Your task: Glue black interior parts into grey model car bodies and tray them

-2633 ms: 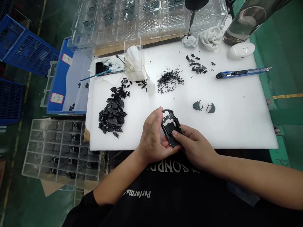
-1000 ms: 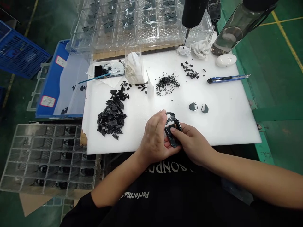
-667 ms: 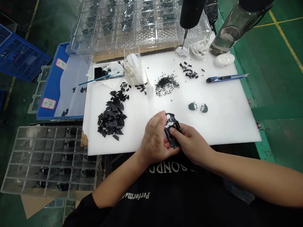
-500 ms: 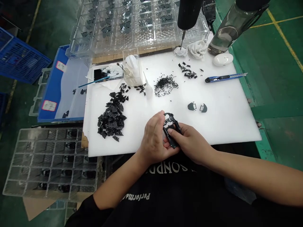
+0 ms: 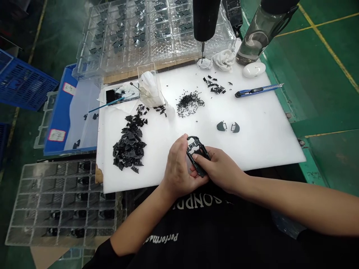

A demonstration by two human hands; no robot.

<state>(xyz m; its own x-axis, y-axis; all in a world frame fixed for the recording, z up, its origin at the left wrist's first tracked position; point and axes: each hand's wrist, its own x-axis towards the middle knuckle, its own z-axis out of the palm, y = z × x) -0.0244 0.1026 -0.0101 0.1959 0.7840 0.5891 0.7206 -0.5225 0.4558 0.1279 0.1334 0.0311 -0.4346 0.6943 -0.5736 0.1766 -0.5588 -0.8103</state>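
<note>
A black plastic frame (image 5: 197,149) with openings is held between both hands above the front edge of the white board (image 5: 263,142). My left hand (image 5: 179,168) grips its left side, fingers upright along it. My right hand (image 5: 221,166) is closed on the right side, its thumb lying over the frame's middle. Beyond the hands lie two small dark curved pieces (image 5: 221,126), a heap of tiny black pins (image 5: 187,104) and some black flat bits (image 5: 215,87). A larger pile of black parts (image 5: 129,145) sits to the left.
A black electric screwdriver (image 5: 206,18) points down over crumpled white material. At the right are a blue cutter (image 5: 259,90), a white oval object (image 5: 254,69) and a bottle (image 5: 254,41). Clear compartment trays (image 5: 157,48) stand behind; a blue bin (image 5: 56,123) is at left.
The view has shifted slightly, so the board and the things on it appear a little farther left. Both hands keep the same hold on the black frame.
</note>
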